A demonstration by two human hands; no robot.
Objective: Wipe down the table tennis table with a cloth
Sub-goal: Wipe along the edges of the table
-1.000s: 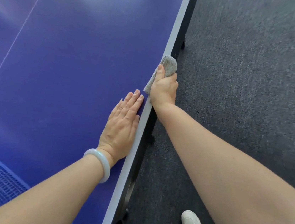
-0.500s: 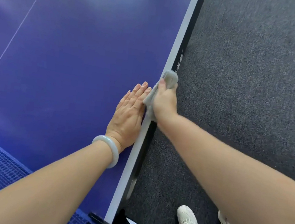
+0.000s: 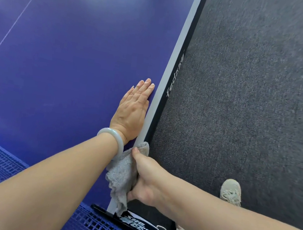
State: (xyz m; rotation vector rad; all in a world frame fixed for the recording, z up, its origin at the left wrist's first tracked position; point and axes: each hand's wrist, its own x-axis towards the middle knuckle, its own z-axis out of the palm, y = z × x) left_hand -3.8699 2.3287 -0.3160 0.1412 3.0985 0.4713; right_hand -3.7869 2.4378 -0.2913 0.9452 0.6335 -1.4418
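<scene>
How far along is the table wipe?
Done: the cloth has come down the side edge since a second ago. In hand: the right hand grips it on that edge, just short of the net clamp; the left hand rests flat on the blue top. Left: the top itself, whose state cannot be told.

"fed…" lettering on the table's side rail [image 3: 171, 83]; inverted "SHE" on net bracket [image 3: 140, 226].
</scene>
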